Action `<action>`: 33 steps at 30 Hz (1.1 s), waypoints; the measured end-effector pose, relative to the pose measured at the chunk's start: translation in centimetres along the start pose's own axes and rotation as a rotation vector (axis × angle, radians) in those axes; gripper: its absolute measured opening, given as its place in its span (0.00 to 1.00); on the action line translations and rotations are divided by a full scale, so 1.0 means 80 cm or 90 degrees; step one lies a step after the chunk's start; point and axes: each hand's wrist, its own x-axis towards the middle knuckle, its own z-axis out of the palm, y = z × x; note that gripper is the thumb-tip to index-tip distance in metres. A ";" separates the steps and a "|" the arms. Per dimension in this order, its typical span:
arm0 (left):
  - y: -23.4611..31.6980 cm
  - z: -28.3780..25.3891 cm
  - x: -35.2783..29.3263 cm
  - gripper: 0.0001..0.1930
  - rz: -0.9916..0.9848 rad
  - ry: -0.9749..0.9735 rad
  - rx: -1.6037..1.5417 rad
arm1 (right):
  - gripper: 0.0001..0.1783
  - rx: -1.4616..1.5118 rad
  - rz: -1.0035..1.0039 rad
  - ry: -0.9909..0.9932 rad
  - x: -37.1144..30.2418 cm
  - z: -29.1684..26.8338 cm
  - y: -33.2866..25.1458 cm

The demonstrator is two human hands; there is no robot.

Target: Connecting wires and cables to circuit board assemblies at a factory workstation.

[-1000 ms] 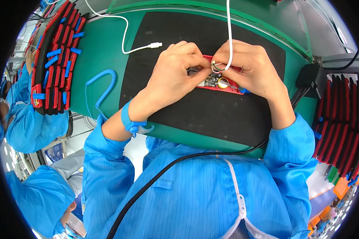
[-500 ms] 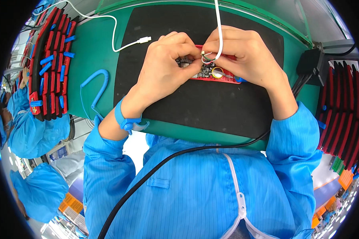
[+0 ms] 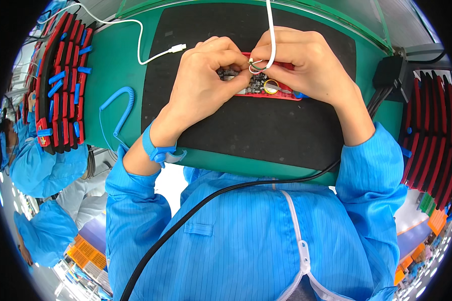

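A red casing with an exposed circuit board lies under my hands on a black mat. A round part with a yellow rim sits on the board. My left hand is closed in a pinch at the board's upper edge; its fingers hide what they hold. From the other side, my right hand pinches the end of a white cable. Thin coloured wires fan out of that end to a small pale connector beside my left fingertips. Whether the connector is joined to the board cannot be seen.
The black mat lies on a green table. At left are a loose white plug cable, a coiled blue wrist-strap cord and stacked red casings. More casings and a black box stand right. A black cable crosses my front.
Both hands have shifted slightly left in the picture, as has the whole scene. The cable end and its connector have tilted a little; both pinches stay closed.
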 end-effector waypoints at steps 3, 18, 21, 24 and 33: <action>-0.001 0.004 0.001 0.05 0.005 0.048 -0.039 | 0.11 -0.008 -0.014 0.012 0.000 0.001 0.002; -0.001 0.003 0.001 0.06 0.010 0.047 -0.032 | 0.06 -0.024 -0.034 0.020 0.002 0.003 0.001; 0.000 0.003 0.001 0.06 -0.005 0.045 -0.031 | 0.06 -0.021 -0.033 0.020 0.001 0.003 0.002; -0.001 0.004 0.001 0.05 0.007 0.046 -0.028 | 0.07 -0.021 -0.031 0.016 0.001 0.002 0.003; -0.003 0.001 0.005 0.04 0.001 0.015 -0.029 | 0.09 0.008 0.001 0.018 -0.002 0.000 0.003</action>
